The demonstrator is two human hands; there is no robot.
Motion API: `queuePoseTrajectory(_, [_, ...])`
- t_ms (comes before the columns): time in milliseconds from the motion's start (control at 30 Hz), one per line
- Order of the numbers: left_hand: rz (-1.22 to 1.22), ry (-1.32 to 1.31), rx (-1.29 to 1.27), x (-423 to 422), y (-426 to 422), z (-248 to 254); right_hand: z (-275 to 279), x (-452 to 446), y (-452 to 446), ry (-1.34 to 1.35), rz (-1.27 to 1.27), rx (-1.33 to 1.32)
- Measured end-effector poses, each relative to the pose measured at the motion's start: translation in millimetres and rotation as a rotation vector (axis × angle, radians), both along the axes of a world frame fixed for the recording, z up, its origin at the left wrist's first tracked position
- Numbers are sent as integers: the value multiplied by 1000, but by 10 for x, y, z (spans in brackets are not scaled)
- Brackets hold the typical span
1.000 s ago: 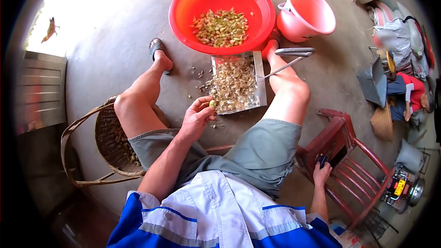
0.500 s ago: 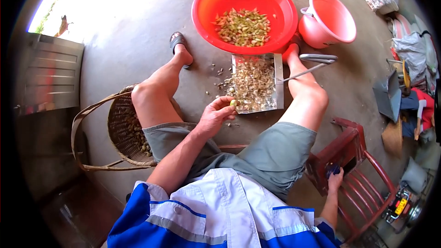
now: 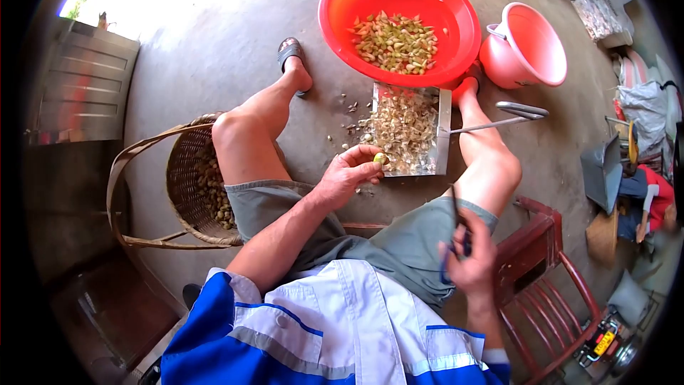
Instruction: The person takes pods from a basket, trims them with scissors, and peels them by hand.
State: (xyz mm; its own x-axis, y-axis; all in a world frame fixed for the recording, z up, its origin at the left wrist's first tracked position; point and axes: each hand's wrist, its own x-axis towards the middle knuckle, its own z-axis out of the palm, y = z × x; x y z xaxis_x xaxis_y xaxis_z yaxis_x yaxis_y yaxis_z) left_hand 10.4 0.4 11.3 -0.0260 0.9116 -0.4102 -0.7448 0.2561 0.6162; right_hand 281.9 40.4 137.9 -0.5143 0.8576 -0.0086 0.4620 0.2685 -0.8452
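Note:
My left hand (image 3: 349,173) pinches a small green pod or nut (image 3: 380,159) at its fingertips, beside the near-left edge of a metal dustpan (image 3: 443,146) filled with pale shells. Over my thigh, my right hand (image 3: 470,253) is wrapped round what look like scissors (image 3: 454,203), with blue handles and a dark blade pointing up; motion blurs them. Past the dustpan, a big red basin (image 3: 445,0) holds many greenish-white pieces. A wicker basket (image 3: 187,192) with brownish pieces leans beside my left leg.
A pink bucket (image 3: 524,46) stands right of the basin. The dustpan's grey handle (image 3: 524,110) reaches over my right leg. A red wooden chair (image 3: 556,292) is at my right. Farther right, a person in red (image 3: 652,196) sits near a straw hat (image 3: 603,235) and bags.
My right hand has lifted the scissors-like tool off the chair and brought it left over my thigh. My left hand keeps its pinch. The view has shifted, moving the basin and dustpan rightward in the frame.

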Motion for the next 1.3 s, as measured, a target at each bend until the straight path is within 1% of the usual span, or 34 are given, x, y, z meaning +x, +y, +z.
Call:
queuePoseTrajectory(33, [-1, 13, -4, -19, -7, 10, -72, -230, 58, -2, 76, -14])
queuePoseTrajectory(100, [11, 20, 8, -71, -35, 21, -252, -574, 109, -32, 131, -58])
queuePoseTrajectory(233, [51, 3, 47, -130, -58, 22, -531, -848, 159, -76, 188, -23])
queuePoseTrajectory(333, [69, -8, 47, -130, -39, 21, -624, -861, 172, -87, 170, -16])
queuePoseTrajectory(633, [63, -78, 50, -55, -10, -58, -654, -760, 220, -121, 166, -46])
queuePoseTrajectory(833, [70, -113, 46, -49, -15, -44, -703, -730, 237, -99, 186, -47])
queuePoseTrajectory(1033, [91, -104, 16, -41, -26, -56, -681, -738, 228, -158, 237, -36])
queuePoseTrajectory(1133, [82, -83, 31, -41, -34, -96, -750, -732, 230, -161, 268, 29])
queuePoseTrajectory(1233, [79, -60, 23, -54, -49, -133, -751, -750, 222, -218, 293, 149])
queuePoseTrajectory(1300, [88, -36, -12, -57, -47, -148, -783, -755, 210, -243, 292, 154])
